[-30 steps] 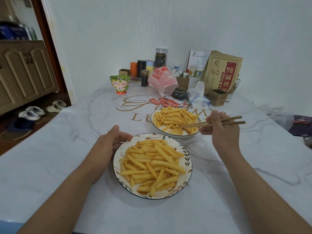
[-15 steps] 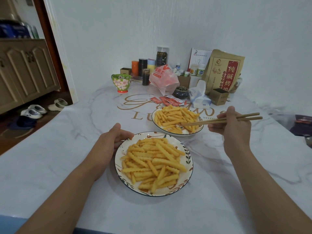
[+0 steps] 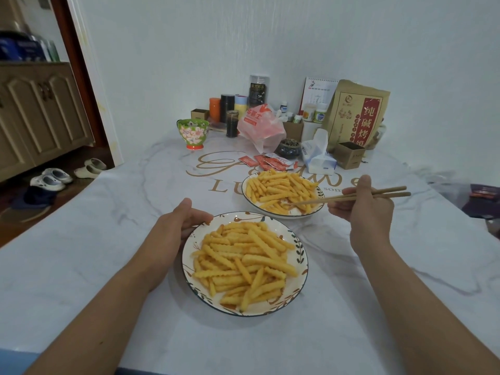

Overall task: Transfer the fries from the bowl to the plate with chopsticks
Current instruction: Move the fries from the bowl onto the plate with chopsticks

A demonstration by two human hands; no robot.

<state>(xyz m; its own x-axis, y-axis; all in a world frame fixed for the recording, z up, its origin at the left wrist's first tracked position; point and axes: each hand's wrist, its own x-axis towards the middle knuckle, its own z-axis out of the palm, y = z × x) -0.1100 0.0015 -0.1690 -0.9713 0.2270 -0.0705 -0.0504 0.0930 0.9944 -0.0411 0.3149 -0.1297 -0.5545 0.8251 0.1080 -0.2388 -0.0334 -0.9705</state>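
1. the white marble table [image 3: 81,253] holds two dishes of fries.
2. the near plate [image 3: 301,249] with the leaf rim is piled with crinkle fries [image 3: 243,262] lying every which way.
3. the far bowl [image 3: 319,209] holds more fries, with a bare white patch near its front.
4. the left hand [image 3: 176,228] curls around the plate's left rim.
5. the right hand [image 3: 362,209] pinches the chopsticks [image 3: 351,197]; they lie almost flat, tips pointing left into the bowl, thick ends sticking out right.
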